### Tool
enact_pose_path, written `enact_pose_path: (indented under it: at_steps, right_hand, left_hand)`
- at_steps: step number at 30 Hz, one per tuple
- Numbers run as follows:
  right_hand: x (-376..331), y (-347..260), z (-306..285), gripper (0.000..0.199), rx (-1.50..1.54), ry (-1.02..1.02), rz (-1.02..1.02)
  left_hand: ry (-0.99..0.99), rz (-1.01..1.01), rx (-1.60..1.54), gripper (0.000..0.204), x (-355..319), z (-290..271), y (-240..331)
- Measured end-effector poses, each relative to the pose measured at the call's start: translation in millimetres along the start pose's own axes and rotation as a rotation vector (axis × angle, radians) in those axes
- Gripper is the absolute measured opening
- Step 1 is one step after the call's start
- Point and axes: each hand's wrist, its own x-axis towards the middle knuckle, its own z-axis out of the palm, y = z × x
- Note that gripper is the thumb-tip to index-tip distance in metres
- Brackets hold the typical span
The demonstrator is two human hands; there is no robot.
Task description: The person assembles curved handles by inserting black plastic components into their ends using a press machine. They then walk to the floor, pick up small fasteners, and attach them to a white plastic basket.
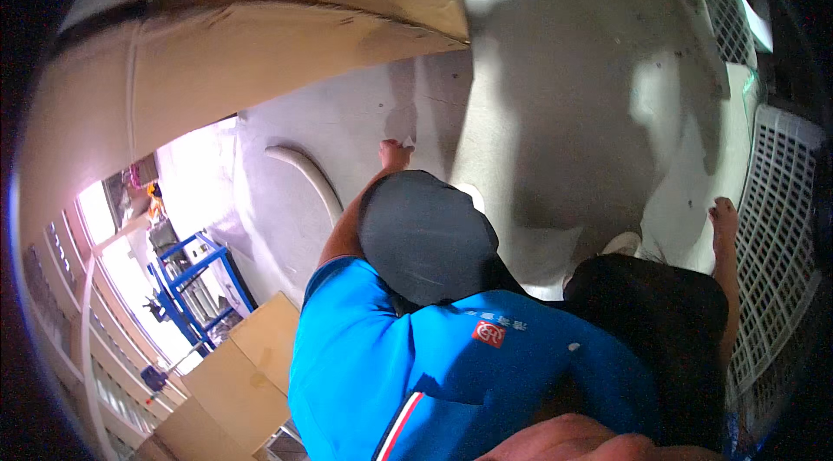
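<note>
**Own arm** [577,444]: a strip of bare skin at the lower edge. Which hand it belongs to, and whether that hand is open or closed, cannot be told.

**Co-worker**: blue shirt [416,374] and dark cap [425,235], bent low just beyond it, probably to reach the floor [555,114].
- One hand [395,153] is down on the floor near the box's lower edge; grip unclear.
- The other hand [724,216] hangs beside the white lattice crate [781,227] at the floor's right edge, fingers loose and holding nothing.

**Cardboard box** [260,36]: large, filling the upper left. Its long axis runs from the left rim towards the top centre, with one corner pointing right.

**Pale curved hose** [304,173]: on the floor left of the cap.

**More cartons** [252,357]: lower left.
</note>
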Motion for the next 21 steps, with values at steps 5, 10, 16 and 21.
enact_pose_path:
  at_steps: [5,10,16,21]
  right_hand:
    - [-18.4,-51.9,-32.3,0.013,-0.105,0.136,-0.091]
    - [-9.1,-36.9,-60.6,0.03,-0.081,-0.001,-0.14]
    - [6.9,-65.5,-40.1,0.037,-0.131,-0.103,-0.236]
    - [-19.9,-136.0,26.6,0.019,-0.23,-0.149,-0.184]
  left_hand:
    - [0.313,-0.409,-0.399,0.083,-71.4,-32.7,89.3]
    - [0.468,-0.441,-0.704,0.072,-98.7,-41.6,77.6]
    - [0.321,-0.323,-1.02,0.031,-106.6,-55.5,64.4]
    - [0.296,-0.186,-0.681,0.018,-110.4,-62.1,64.5]
